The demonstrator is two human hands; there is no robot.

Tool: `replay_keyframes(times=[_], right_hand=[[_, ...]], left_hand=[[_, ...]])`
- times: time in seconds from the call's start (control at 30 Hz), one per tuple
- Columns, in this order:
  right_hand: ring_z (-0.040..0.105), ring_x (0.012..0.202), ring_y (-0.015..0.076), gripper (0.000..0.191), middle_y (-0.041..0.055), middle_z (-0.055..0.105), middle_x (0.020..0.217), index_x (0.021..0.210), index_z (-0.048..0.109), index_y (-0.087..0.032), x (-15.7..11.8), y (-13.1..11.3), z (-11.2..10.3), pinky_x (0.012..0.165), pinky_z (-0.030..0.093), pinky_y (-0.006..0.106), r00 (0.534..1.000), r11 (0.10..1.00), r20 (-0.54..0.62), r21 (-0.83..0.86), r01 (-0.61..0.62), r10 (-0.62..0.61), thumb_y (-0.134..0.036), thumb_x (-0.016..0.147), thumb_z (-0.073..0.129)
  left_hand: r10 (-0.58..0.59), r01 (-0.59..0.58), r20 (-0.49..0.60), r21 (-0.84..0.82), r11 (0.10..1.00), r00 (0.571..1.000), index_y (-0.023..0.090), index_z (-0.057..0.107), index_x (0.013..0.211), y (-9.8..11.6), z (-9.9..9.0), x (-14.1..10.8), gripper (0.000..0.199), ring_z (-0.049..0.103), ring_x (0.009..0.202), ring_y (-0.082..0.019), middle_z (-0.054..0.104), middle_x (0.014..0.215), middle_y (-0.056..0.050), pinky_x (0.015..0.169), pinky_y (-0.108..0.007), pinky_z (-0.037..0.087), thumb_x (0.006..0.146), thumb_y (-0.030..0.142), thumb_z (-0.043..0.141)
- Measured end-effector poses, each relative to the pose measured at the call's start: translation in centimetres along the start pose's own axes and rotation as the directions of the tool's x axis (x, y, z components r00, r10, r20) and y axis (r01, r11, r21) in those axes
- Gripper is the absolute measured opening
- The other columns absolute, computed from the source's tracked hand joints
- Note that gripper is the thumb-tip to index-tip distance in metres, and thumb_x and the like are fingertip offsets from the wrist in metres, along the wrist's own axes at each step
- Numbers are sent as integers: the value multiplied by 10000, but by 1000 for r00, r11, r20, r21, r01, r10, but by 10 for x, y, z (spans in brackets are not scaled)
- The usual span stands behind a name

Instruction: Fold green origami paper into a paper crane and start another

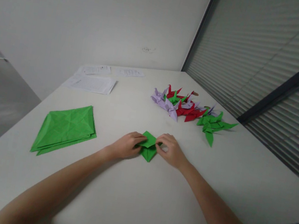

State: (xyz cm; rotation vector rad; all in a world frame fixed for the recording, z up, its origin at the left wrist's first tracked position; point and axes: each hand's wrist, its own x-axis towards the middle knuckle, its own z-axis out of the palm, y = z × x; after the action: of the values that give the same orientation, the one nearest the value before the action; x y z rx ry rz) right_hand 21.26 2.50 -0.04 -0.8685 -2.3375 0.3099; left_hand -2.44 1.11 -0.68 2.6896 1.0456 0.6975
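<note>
A small green folded paper [148,152] lies on the white table in front of me, its layers creased into a diamond with one flap raised. My left hand [128,144] grips its left side, fingers curled over the edge. At the right corner, my right hand [171,150] pinches the paper between thumb and forefinger. To the left rests a stack of creased green paper sheets [66,127], apart from both hands. Beyond my right hand sits a cluster of folded paper cranes in green [212,124], red [187,111] and pale purple [171,108].
Printed white papers [91,83] lie at the far left of the white table [114,193]. A wall [110,15] stands behind the table. Window blinds [260,57] with a dark frame run along the right edge.
</note>
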Motion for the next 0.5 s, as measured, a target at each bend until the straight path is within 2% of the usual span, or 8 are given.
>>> replay_keyframes(times=[0.17,0.3,0.4,0.5], right_hand=[[553,1025,239,314,83,666,1097,1094,625,-186,-1,-8,7,875,395,376,983,993,178,-116,-23,44,-156,783,655],[562,994,229,276,57,693,1051,1012,673,-204,0,-8,12,852,397,362,967,979,224,-190,-78,120,-66,780,613],[584,931,224,165,46,710,945,933,687,-201,2,-14,10,814,397,347,958,967,215,-206,-148,192,-114,821,602],[611,893,214,123,57,717,927,923,683,-191,4,-20,7,795,403,327,944,955,200,-195,-225,263,-182,869,573]], left_hand=[[21,-20,48,-15,1000,999,144,660,1076,9,5,2,314,624,993,-198,691,1069,-93,931,-338,498,801,64,531],[-74,70,55,60,996,996,152,626,1133,14,7,3,384,626,950,-215,697,1032,-90,888,-355,502,773,44,548],[-175,166,65,114,979,982,170,606,1174,18,5,7,403,640,903,-214,710,979,-78,854,-350,505,790,60,552],[-249,228,100,187,956,963,199,612,1176,23,-1,11,363,649,911,-227,715,951,-72,845,-363,503,826,122,551]])
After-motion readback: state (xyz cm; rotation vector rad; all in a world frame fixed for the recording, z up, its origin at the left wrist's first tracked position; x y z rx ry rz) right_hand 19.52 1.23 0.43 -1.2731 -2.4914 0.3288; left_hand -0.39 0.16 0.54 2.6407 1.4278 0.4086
